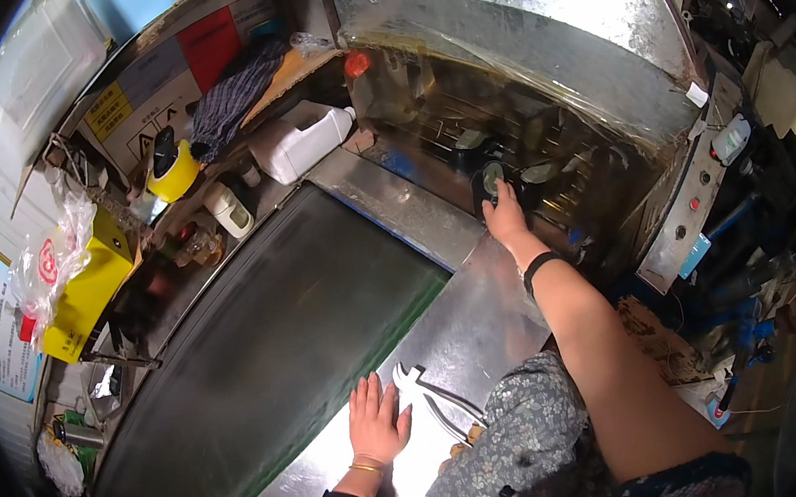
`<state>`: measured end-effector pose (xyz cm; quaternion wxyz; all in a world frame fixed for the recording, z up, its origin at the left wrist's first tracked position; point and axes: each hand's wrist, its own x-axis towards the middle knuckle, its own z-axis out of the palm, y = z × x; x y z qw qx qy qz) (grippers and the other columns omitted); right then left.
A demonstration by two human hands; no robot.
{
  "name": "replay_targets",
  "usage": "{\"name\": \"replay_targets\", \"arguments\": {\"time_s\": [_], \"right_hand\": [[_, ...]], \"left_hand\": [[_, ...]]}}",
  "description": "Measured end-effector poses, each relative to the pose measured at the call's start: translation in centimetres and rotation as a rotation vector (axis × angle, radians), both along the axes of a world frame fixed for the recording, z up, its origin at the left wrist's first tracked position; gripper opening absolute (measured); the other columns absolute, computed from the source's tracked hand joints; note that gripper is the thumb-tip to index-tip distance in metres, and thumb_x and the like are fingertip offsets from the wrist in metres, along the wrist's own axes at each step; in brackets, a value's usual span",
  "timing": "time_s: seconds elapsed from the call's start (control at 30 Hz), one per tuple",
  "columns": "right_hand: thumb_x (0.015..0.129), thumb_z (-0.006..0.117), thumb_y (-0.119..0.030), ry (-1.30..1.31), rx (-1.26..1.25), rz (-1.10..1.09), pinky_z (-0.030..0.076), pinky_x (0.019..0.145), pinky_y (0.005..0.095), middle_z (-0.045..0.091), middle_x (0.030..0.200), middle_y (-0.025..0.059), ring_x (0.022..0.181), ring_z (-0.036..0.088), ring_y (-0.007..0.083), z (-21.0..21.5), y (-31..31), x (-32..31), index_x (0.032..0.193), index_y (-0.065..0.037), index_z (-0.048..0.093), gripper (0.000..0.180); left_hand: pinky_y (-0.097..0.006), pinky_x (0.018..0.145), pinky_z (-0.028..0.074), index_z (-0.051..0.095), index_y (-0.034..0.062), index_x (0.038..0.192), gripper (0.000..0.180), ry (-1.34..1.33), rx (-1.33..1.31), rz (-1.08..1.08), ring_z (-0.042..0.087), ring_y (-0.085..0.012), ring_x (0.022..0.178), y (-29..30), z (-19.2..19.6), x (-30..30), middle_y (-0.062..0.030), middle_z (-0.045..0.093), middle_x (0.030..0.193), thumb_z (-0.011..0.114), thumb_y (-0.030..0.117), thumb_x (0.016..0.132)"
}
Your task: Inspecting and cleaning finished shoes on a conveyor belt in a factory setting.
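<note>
My left hand (375, 427) lies flat, fingers stretched out, on the shiny metal ledge (337, 452) beside the dark belt (263, 350). Just right of it are pliers (431, 402) with long handles, their lower ends close to my patterned clothing. Farther off, my right hand (505, 214) reaches into the machine's dark opening. Its thumb and fingers close on a small dark piece with a greenish round face (493, 174); the underside of the grip is hidden. Another dark piece (470, 142) and a pale greenish one (538, 174) are nearby.
A metal hood (528, 12) overhangs the opening, and a control panel with buttons (693, 205) stands at its right. Along the belt's far-left side are a white jug (302, 140), a white bottle (228, 210), a yellow tape roll (175, 173) and a yellow box (87, 289).
</note>
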<state>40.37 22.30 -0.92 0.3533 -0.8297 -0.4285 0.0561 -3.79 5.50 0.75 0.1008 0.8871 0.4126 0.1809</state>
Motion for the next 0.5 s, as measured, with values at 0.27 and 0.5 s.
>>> {"name": "replay_targets", "arguments": {"time_s": [0.27,0.5], "right_hand": [[0.081,0.076,-0.04,0.068,-0.201,-0.008,0.049,0.092,0.047,0.065,0.111,0.0285,0.107,0.062,0.0416,1.7,0.9,0.3,0.145,0.0,0.034,0.086],[0.075,0.082,-0.023,0.21,0.07,-0.374,0.045,0.102,0.0409,0.058,0.128,0.0267,0.12,0.057,0.0374,-1.3,4.8,5.1,0.144,0.002,0.036,0.087]], "left_hand": [[-0.055,0.112,0.028,0.06,0.0054,0.127,0.051,0.118,-0.001,0.018,0.04,-0.0446,0.133,0.3,0.5,-0.2,-0.0258,0.045,0.143,0.063,0.034,0.085],[-0.056,0.109,0.031,0.061,0.0069,0.126,0.051,0.087,-0.007,-0.021,0.042,-0.0445,0.13,0.3,-0.3,1.0,-0.0252,0.046,0.141,0.064,0.034,0.083]]}}
